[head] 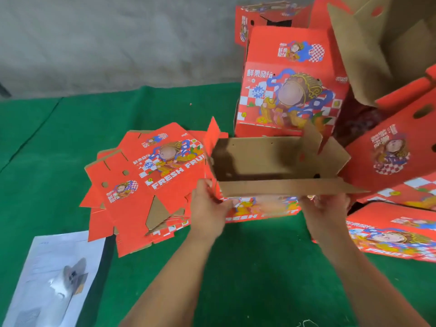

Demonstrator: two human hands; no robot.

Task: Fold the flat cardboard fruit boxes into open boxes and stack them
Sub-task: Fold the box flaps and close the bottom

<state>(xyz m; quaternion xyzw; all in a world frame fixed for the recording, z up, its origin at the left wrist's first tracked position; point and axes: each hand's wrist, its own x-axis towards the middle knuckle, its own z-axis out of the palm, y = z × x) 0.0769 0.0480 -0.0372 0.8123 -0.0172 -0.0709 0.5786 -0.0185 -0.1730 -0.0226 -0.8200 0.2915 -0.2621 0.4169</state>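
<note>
A half-folded red fruit box (pixel 271 161) stands open-side up in the middle, its brown inside showing and a long brown flap along its near edge. My left hand (pixel 208 208) grips the box's near left corner, thumb on the flap edge. My right hand (pixel 326 215) holds the near right side under the flap, fingers partly hidden. Left of the box lies a pile of flat red boxes (pixel 144 182). Behind it stands a folded red box (pixel 287 90) with another behind that.
More folded red boxes (pixel 389 156) are piled at the right, one open brown-sided box (pixel 387 43) tipped on top. A white plastic sheet (pixel 52 279) lies at the near left. Green cloth (pixel 259 267) covers the surface; a grey wall (pixel 106 38) is behind.
</note>
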